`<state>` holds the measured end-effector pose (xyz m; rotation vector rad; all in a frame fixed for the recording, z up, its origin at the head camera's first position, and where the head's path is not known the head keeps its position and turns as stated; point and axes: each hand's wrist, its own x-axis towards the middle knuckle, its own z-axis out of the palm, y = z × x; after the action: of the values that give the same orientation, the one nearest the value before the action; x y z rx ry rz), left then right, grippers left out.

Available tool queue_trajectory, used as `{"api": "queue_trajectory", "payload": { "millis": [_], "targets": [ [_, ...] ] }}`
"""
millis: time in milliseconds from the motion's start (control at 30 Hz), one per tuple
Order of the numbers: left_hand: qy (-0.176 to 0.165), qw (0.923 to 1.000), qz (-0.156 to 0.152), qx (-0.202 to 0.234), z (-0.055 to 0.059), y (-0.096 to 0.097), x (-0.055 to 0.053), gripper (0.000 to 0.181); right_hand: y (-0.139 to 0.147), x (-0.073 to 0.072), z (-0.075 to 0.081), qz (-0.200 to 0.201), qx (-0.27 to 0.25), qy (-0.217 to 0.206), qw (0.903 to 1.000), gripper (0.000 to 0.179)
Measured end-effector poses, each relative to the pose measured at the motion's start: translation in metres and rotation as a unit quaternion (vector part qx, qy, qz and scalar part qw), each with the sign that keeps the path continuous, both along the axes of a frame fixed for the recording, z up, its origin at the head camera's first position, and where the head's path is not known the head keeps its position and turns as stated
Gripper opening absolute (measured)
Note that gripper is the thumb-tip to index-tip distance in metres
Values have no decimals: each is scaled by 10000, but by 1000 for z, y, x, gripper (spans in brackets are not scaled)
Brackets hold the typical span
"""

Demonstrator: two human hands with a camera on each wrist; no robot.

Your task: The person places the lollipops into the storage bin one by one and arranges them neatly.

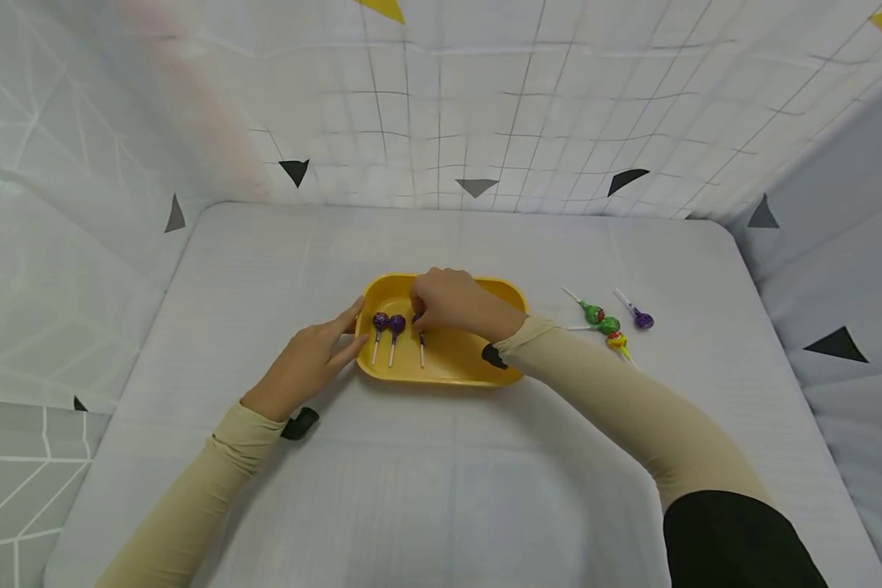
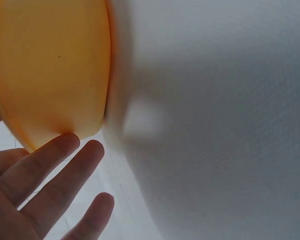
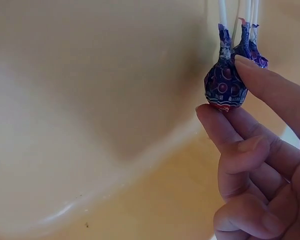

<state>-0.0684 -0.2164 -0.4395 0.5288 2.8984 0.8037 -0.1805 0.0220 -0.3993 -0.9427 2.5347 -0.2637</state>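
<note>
The right hand's (image 1: 452, 300) pinched lollipop (image 3: 223, 87), straying toward nine o'clock, could bump neighbours (image 1: 397, 325); the left hand (image 1: 307, 358), straight-fingered, touches the tray (image 1: 463, 361).

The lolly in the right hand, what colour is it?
The lolly is mostly purple, some red; the right wrist view shows it best.

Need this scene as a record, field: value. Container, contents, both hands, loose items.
container: yellow tray on a white-covered table
lying_in_tray: two purple lollipops, side by side toward the left end, sticks toward the person
right_hand: right hand pinches a third purple lollipop by its head
third_lollipop_resting_on_tray: cannot tell
left_hand: left hand touches the tray's left end
loose_right_of_tray: two green lollipops, one yellow lollipop, one purple lollipop
lollipops_visible: seven
</note>
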Motion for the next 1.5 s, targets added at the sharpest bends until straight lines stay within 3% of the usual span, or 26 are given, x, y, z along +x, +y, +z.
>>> {"api": "queue_trajectory", "payload": {
  "millis": [1500],
  "targets": [
    [-115,9999,-42,54,0,-1,0,66,-9,1,-8,39,77,217,9997,30]
  ]
}}
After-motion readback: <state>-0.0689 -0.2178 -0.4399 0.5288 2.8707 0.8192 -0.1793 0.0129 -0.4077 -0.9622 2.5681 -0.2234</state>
